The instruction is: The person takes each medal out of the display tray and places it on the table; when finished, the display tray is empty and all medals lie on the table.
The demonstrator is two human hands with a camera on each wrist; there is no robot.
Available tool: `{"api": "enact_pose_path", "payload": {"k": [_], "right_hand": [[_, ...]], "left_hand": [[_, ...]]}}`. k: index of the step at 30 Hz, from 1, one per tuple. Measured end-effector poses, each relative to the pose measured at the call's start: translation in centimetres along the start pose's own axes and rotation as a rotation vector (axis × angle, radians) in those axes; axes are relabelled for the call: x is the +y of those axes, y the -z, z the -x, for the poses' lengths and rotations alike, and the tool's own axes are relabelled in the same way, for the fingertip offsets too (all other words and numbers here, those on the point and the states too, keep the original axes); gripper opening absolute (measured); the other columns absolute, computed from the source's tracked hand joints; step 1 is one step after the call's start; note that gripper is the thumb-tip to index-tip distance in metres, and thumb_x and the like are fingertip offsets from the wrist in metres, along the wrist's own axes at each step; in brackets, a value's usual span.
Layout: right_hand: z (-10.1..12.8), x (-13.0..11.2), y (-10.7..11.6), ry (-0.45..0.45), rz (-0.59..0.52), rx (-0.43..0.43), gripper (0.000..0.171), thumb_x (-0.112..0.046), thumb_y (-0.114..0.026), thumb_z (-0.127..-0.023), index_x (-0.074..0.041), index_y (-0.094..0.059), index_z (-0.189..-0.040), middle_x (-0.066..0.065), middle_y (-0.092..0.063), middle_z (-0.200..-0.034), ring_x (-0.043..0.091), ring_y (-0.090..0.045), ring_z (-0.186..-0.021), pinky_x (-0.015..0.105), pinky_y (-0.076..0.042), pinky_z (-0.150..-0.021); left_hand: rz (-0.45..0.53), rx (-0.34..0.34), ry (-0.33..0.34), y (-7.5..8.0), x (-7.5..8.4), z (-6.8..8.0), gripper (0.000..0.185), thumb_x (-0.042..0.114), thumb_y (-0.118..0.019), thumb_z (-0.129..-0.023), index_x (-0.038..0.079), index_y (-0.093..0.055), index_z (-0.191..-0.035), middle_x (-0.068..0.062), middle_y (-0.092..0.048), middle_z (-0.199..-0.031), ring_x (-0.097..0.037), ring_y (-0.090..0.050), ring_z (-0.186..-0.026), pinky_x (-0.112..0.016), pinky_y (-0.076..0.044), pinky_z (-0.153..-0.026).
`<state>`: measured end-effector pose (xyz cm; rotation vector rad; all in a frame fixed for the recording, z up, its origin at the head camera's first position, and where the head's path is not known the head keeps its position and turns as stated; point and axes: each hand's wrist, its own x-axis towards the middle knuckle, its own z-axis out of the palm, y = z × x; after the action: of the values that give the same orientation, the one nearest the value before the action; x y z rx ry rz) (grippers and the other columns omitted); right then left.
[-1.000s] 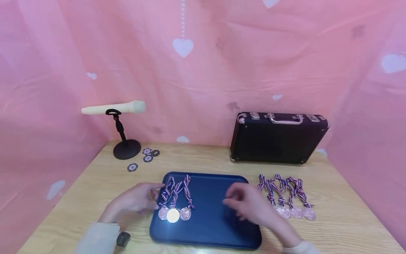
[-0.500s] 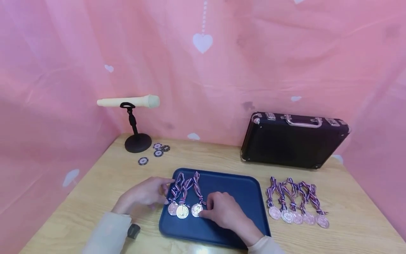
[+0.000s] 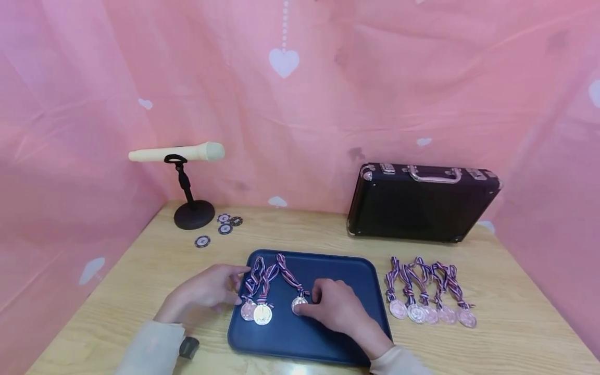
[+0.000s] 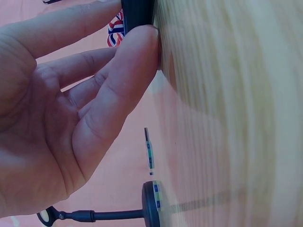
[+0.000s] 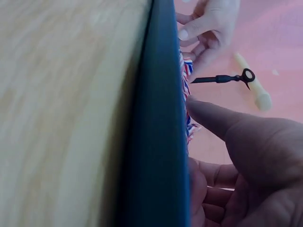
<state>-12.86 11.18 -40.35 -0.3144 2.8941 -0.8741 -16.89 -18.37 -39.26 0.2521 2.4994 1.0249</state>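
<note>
A dark blue tray lies on the wooden table in front of me. Three medals with striped ribbons are on its left part. My right hand pinches the rightmost medal between thumb and fingertips, set apart from the other two medals. My left hand rests with nearly straight fingers against the tray's left rim. The right wrist view shows my thumb lying over the tray beside the ribbons.
Several more medals lie in a row on the table right of the tray. A black case stands at the back right. A cream microphone on a black stand and some poker chips are at the back left.
My right hand came from the tray's middle to the rightmost medal and slid it right, away from the other two. The left hand stayed at the tray's left rim.
</note>
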Motion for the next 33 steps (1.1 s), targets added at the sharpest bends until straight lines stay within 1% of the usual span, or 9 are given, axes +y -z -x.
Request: {"api": "enact_pose_path", "payload": {"k": [6,9,12,14,18,23,26,30,33], "right_hand": [[-0.3,0.2,0.7,-0.037,0.066,0.006,0.042,-0.042,-0.094,-0.075,-0.017,-0.061,-0.075,-0.004,-0.055,-0.068,0.017,-0.050,-0.065,0.029,-0.036,-0.058],[-0.4,0.4,1.0,-0.047,0.045,0.010,0.042,-0.043,-0.093,-0.076,-0.016,-0.061,-0.076,-0.003,-0.055,-0.068,0.017,-0.050,-0.065,0.029,-0.036,-0.058],[-0.5,0.2,0.7,-0.035,0.023,0.011,0.046,-0.049,-0.091,-0.077,-0.016,-0.060,-0.075,-0.002,-0.053,-0.065,0.018,-0.050,-0.062,0.029,-0.034,-0.055],[-0.6,0.1,0.4,-0.030,0.033,0.016,0.046,-0.049,-0.091,-0.077,-0.016,-0.059,-0.075,-0.002,-0.052,-0.065,0.018,-0.050,-0.062,0.030,-0.034,-0.054],[-0.6,0.2,0.1,-0.041,0.045,0.023,0.041,-0.040,-0.092,-0.077,-0.016,-0.060,-0.074,-0.003,-0.055,-0.068,0.017,-0.050,-0.064,0.029,-0.037,-0.055],[-0.7,0.4,0.3,-0.085,0.006,0.015,0.037,-0.034,-0.094,-0.076,-0.014,-0.062,-0.077,-0.002,-0.058,-0.072,0.016,-0.052,-0.067,0.029,-0.040,-0.060],[-0.5,0.7,0.4,-0.106,-0.090,0.000,0.036,-0.027,-0.093,-0.077,-0.012,-0.061,-0.083,0.000,-0.059,-0.070,0.014,-0.056,-0.058,0.029,-0.047,-0.055],[-0.2,1.5,0.4,-0.086,-0.312,-0.035,0.030,-0.011,-0.088,-0.081,-0.009,-0.059,-0.090,0.003,-0.060,-0.066,0.011,-0.057,-0.042,0.031,-0.054,-0.043],[-0.1,2.2,0.7,-0.062,-0.413,-0.063,0.024,-0.004,-0.084,-0.084,-0.006,-0.062,-0.091,0.003,-0.062,-0.063,0.010,-0.057,-0.042,0.034,-0.055,-0.041]], "left_hand": [[0.018,-0.008,-0.011,0.0,0.0,0.0,0.076,-0.006,-0.080,-0.085,0.012,-0.055,-0.154,-0.006,-0.061,-0.102,-0.022,-0.063,-0.071,-0.033,-0.059,-0.055],[0.014,-0.006,-0.016,0.2,0.2,0.0,0.076,-0.007,-0.079,-0.085,0.012,-0.055,-0.154,-0.007,-0.061,-0.102,-0.022,-0.063,-0.069,-0.033,-0.059,-0.055],[0.008,-0.001,-0.014,0.2,0.3,0.0,0.076,-0.008,-0.079,-0.084,0.012,-0.055,-0.154,-0.006,-0.061,-0.101,-0.022,-0.063,-0.066,-0.033,-0.058,-0.054],[0.012,0.000,-0.015,0.1,0.2,0.0,0.076,-0.008,-0.080,-0.084,0.011,-0.056,-0.154,-0.006,-0.061,-0.101,-0.023,-0.062,-0.064,-0.033,-0.058,-0.053],[0.021,-0.006,-0.008,0.0,0.0,0.2,0.077,-0.008,-0.080,-0.084,0.011,-0.055,-0.154,-0.006,-0.061,-0.101,-0.022,-0.062,-0.067,-0.033,-0.058,-0.053],[0.019,-0.002,-0.006,0.0,0.0,0.2,0.077,-0.007,-0.080,-0.085,0.011,-0.055,-0.154,-0.007,-0.061,-0.102,-0.021,-0.063,-0.073,-0.034,-0.059,-0.055],[0.028,-0.005,-0.013,0.0,0.1,0.2,0.077,-0.008,-0.080,-0.084,0.010,-0.054,-0.154,-0.007,-0.061,-0.102,-0.022,-0.062,-0.072,-0.034,-0.059,-0.055],[0.038,-0.009,-0.028,0.0,0.0,0.4,0.077,-0.009,-0.079,-0.083,0.007,-0.054,-0.154,-0.008,-0.061,-0.101,-0.022,-0.061,-0.067,-0.034,-0.058,-0.054],[0.037,-0.012,-0.040,-0.1,-0.2,0.3,0.077,-0.008,-0.080,-0.083,0.007,-0.054,-0.154,-0.008,-0.061,-0.102,-0.022,-0.061,-0.066,-0.034,-0.058,-0.053]]}}
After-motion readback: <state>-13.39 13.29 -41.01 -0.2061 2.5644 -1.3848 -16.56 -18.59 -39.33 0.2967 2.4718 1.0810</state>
